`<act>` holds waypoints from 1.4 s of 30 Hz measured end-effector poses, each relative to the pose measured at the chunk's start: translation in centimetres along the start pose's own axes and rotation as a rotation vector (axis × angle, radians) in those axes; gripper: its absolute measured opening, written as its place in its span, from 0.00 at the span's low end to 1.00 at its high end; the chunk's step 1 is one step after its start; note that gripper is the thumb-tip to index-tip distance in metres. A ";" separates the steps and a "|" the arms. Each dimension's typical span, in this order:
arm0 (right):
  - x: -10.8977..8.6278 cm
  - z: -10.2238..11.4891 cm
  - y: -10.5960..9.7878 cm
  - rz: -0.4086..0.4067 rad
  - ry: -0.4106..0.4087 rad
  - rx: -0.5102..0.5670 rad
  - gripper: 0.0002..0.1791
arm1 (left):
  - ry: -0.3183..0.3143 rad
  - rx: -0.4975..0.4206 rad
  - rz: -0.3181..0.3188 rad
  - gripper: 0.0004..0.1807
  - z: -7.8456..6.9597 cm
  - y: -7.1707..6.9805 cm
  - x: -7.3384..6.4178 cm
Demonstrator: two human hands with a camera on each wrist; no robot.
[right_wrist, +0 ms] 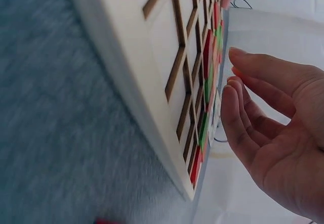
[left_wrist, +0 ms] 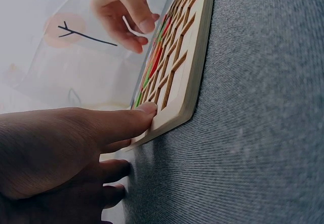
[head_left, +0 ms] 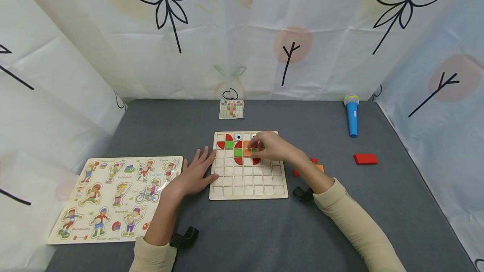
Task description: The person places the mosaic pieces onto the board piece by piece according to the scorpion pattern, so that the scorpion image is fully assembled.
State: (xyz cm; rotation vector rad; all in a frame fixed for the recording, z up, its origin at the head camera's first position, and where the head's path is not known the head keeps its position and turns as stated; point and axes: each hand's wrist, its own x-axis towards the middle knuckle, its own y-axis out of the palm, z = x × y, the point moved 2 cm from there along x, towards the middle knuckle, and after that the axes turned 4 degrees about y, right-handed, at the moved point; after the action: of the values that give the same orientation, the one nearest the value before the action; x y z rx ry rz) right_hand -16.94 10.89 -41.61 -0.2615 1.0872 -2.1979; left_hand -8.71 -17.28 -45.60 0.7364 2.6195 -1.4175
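A wooden grid board (head_left: 249,188) lies mid-table with red, green and orange pieces and an eye piece (head_left: 238,137) in its upper cells. My left hand (head_left: 194,175) lies at the board's left side, fingers spread; its thumb (left_wrist: 136,119) rests on the board's edge. Over the upper right cells is my right hand (head_left: 274,145), its thumb and fingertips close together beside an orange square piece (head_left: 247,152). In the right wrist view, the thumb (right_wrist: 263,67) and fingers are bent toward each other above the board. Whether a piece sits between them cannot be made out.
A sports picture board (head_left: 113,200) lies left. Behind the grid board is a small pattern card (head_left: 231,112). A blue toy microphone (head_left: 352,116) and red block (head_left: 365,159) lie right. Loose red and orange pieces (head_left: 319,168) lie by my right forearm.
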 end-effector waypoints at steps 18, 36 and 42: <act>-7.0 -2.7 -2.3 -0.068 0.072 0.054 0.13 | -0.007 0.010 0.007 0.46 -1.4 -0.7 -0.6; -13.7 -6.2 -2.7 -0.087 0.134 0.025 0.18 | -0.003 0.012 -0.025 0.49 0.2 0.5 0.3; -14.9 -6.9 -3.2 -0.136 0.138 -0.031 0.19 | -0.002 0.009 -0.022 0.48 0.1 0.4 0.2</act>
State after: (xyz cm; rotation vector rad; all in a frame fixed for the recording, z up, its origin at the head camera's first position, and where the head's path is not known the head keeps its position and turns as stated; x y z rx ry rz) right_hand -10.21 26.15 -41.94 -0.2048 1.2113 -2.3496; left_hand -8.71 -17.08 -45.98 0.7086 2.6296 -1.4356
